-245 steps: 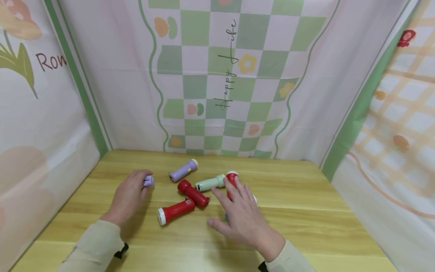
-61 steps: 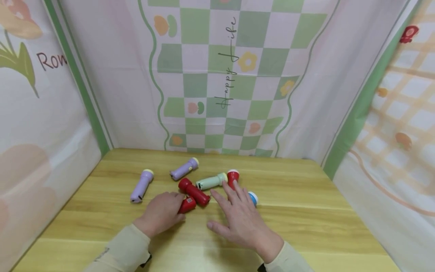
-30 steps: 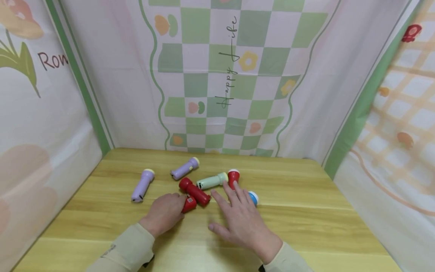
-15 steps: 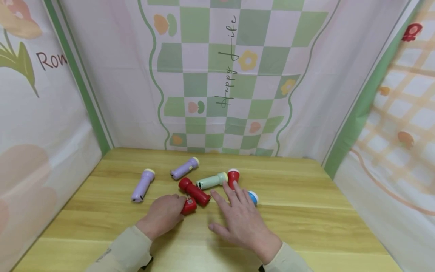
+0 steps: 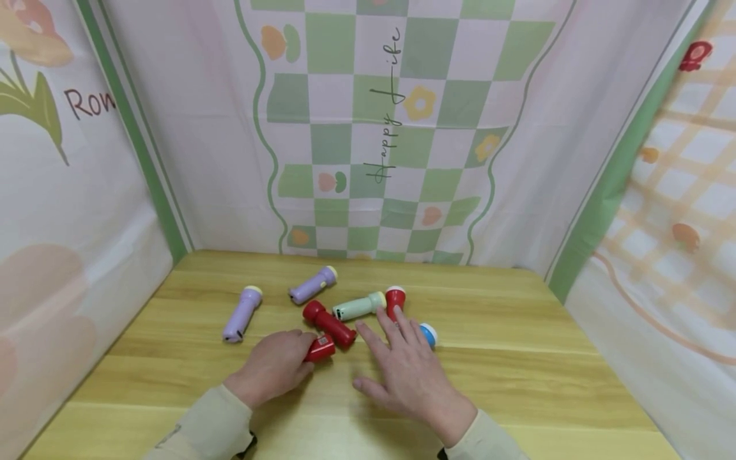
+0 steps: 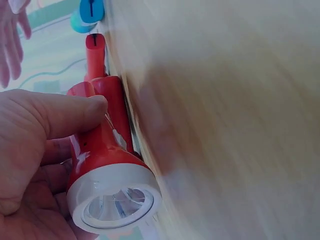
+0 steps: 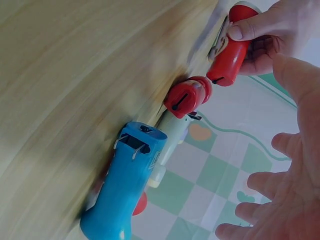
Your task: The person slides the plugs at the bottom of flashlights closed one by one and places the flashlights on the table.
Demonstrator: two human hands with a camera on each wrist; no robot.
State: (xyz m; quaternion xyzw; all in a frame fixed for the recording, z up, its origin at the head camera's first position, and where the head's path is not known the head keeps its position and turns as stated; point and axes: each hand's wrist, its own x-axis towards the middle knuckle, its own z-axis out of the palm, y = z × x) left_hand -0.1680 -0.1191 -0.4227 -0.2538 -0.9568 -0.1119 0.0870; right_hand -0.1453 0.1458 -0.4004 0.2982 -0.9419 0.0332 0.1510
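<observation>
My left hand grips a red flashlight with a white lens ring, thumb on its side. In the left wrist view this flashlight shows its lens toward the camera. Just beyond its tail lies another red flashlight. My right hand has its fingers spread above a blue flashlight, mostly hidden in the head view. The right wrist view shows the blue flashlight on the table with two metal prongs out at its end, apart from my right hand.
On the wooden table lie two purple flashlights at the left and back, a pale green flashlight in the middle, and a red flashlight with a white rim near my right fingertips. Printed curtains enclose the table on three sides.
My left hand has left a purple flashlight standing apart on the table's left and now grips the red one. Lately that flashlight's tail has turned slightly. The right hand stays put.
</observation>
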